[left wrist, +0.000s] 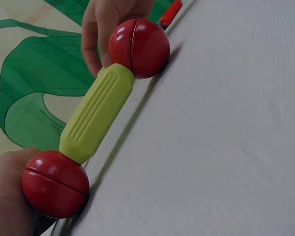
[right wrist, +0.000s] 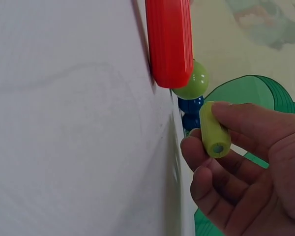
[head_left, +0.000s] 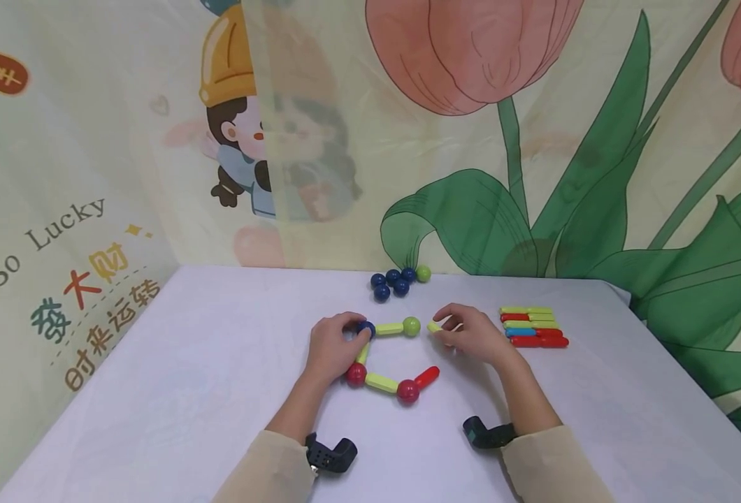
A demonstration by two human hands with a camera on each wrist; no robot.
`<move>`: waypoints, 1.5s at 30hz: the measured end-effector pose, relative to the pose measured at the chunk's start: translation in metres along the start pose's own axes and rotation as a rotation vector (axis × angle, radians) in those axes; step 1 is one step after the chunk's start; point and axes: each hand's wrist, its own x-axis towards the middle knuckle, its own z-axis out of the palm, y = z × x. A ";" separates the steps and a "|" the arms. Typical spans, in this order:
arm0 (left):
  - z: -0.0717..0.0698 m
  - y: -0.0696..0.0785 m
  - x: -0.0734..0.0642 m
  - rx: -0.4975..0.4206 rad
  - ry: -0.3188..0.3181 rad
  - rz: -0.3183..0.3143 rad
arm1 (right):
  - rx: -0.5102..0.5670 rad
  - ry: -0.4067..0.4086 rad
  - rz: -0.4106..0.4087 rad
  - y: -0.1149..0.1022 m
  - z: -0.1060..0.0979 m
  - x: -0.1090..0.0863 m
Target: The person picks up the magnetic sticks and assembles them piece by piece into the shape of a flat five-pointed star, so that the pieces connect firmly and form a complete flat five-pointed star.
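Observation:
My left hand (head_left: 335,346) grips the blue ball (head_left: 365,330) at a corner of a linked chain of magnetic-looking balls and rods. From that ball, one yellow-green rod (head_left: 389,328) runs right to a green ball (head_left: 411,326). Another leads down to a red ball (left wrist: 56,184), where a further yellow-green rod (left wrist: 97,114) joins a second red ball (left wrist: 139,48). A red rod (head_left: 428,378) sticks out from the latter. Between thumb and fingers, my right hand (head_left: 468,334) pinches a loose yellow-green rod (right wrist: 215,130), just right of the green ball and apart from it.
At the table's back edge sits a cluster of blue balls (head_left: 393,283) with one green ball (head_left: 423,273). Right of my right hand lie several rods in rows, among them a blue rod (head_left: 521,332) and a red rod (head_left: 554,342). A printed curtain (head_left: 320,237) hangs behind the white table (head_left: 156,391).

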 end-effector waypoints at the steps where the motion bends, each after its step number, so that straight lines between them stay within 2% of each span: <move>1: 0.000 0.000 0.000 0.001 0.000 -0.001 | 0.000 -0.003 0.001 -0.001 0.001 0.000; 8: 0.000 0.000 -0.001 0.001 -0.008 -0.020 | -0.036 -0.023 -0.005 -0.005 0.009 0.002; 22: -0.001 0.003 -0.003 0.006 -0.014 -0.021 | -0.088 0.001 0.004 -0.005 0.015 0.002; 29: -0.002 0.004 -0.004 0.022 -0.019 0.013 | -0.116 -0.008 0.007 -0.007 0.013 -0.002; 38: -0.002 0.004 -0.003 0.008 -0.007 -0.006 | -0.216 0.000 0.024 -0.013 0.003 -0.010; 40: -0.002 0.004 -0.003 0.000 0.003 -0.014 | -0.226 -0.021 0.019 -0.015 0.001 -0.012; 42: -0.002 0.003 -0.003 -0.009 0.013 -0.017 | -0.203 -0.077 0.003 -0.018 0.000 -0.015; 45: -0.001 0.003 -0.002 -0.008 0.010 0.004 | -0.118 -0.239 -0.013 -0.022 -0.002 -0.021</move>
